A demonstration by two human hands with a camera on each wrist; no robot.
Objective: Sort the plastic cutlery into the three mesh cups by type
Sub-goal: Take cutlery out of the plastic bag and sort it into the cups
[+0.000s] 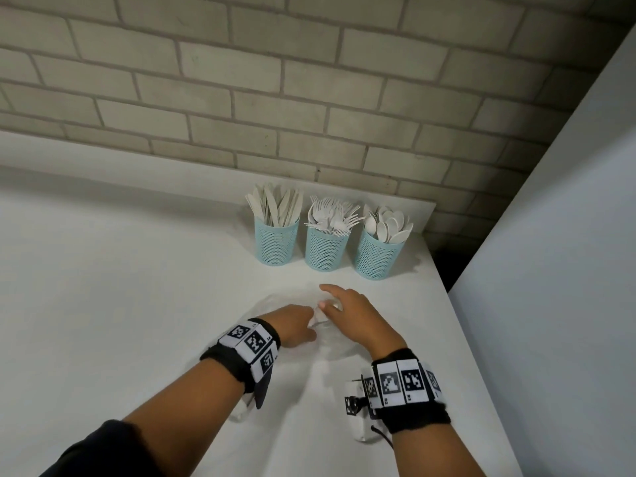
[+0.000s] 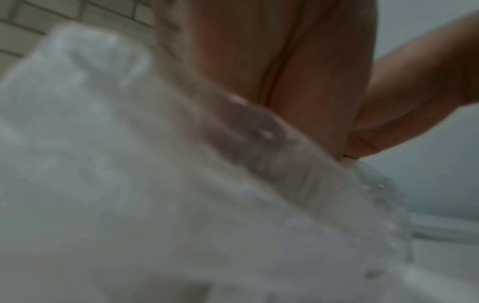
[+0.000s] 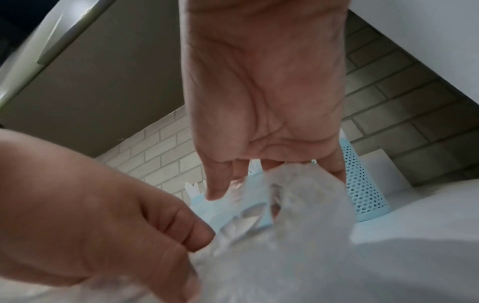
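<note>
Three teal mesh cups stand in a row at the back of the white table (image 1: 137, 304). The left cup (image 1: 276, 242) holds knives, the middle cup (image 1: 326, 249) forks, the right cup (image 1: 378, 258) spoons. In front of them lies a crumpled clear plastic bag (image 1: 335, 346), and both hands are on it. My left hand (image 1: 308, 327) pinches a fold of the bag (image 3: 298, 225) with curled fingers (image 3: 186, 227). My right hand (image 1: 330, 301) lies over the bag's top with its palm open and index finger stretched out. Its other fingertips are hidden by the plastic. No loose cutlery is visible on the table.
A pale brick wall (image 1: 309, 98) runs behind the cups. A white panel (image 1: 550, 270) rises along the right, close to the table's right edge (image 1: 481, 373). A dark gap (image 1: 447, 266) shows at the back right corner.
</note>
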